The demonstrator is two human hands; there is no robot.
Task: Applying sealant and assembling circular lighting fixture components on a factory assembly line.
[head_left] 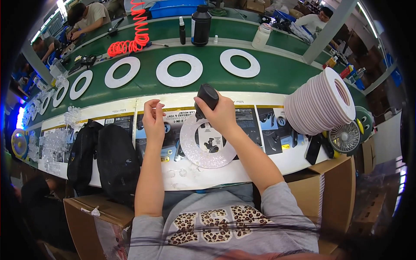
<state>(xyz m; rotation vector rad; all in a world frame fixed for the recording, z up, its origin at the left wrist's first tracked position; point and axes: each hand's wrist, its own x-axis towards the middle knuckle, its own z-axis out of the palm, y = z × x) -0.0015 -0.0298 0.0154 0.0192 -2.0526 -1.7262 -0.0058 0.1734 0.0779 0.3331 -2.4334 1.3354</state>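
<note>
Head cam looks steeply down, close over workbench [260,167], rim prob. distorted.

Green conveyor belt [277,73] carries white rings [179,70]; a glittery pale ring [190,149] lies nearer — black bottle [207,96], red coiled hose [138,30], grey sweatshirt [277,203] with leopard-print lettering.

Black bottle held over glittery ring, frame centre.
Right hand [223,116] is wrapped around the black bottle [207,98]; left hand [154,117] is raised beside it, fingers pinched. Glittery ring [195,149] lies below; stacked rings [318,104] at right.
</note>
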